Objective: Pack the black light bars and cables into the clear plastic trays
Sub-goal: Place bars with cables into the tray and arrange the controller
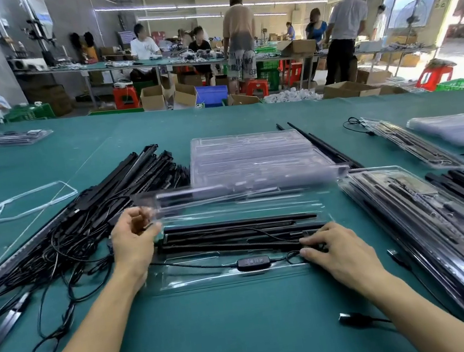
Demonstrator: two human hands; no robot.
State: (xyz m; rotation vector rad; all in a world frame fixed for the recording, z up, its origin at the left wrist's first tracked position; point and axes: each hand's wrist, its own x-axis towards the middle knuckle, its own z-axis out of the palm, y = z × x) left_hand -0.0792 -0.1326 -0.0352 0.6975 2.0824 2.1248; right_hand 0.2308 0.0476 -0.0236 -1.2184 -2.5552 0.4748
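Two bare forearms reach forward over a green table (247, 337). Directly ahead lies an open clear plastic tray (224, 279), long and shallow, with moulded channels. Several black light bars (232, 232) lie lengthwise in its middle channels, thin and matte. A thin black cable (196, 266) with an oval inline controller (253, 263) runs along the nearest channel.

The left hand (135, 237) has its fingers curled and pinches the left edge of the tray's lid (241, 189), which stands raised and blurred behind the bars. The right hand (337, 253) rests on the right end of the bars, thumb beside a loop of the cable. It is unclear whether it pinches the loop or only presses down.

Near the right forearm lies a loose plug (355, 318) on a lead. At the left, a large pile of bars and tangled cables (83, 226) crowds against the tray. At the right is a stack of packed trays (428, 222), slanting away.

Behind the open tray sits a stack of empty trays (251, 155), with loose bars (319, 145) just beside it.

Far off, people work at long benches among cardboard boxes (154, 97) and red stools (125, 96).
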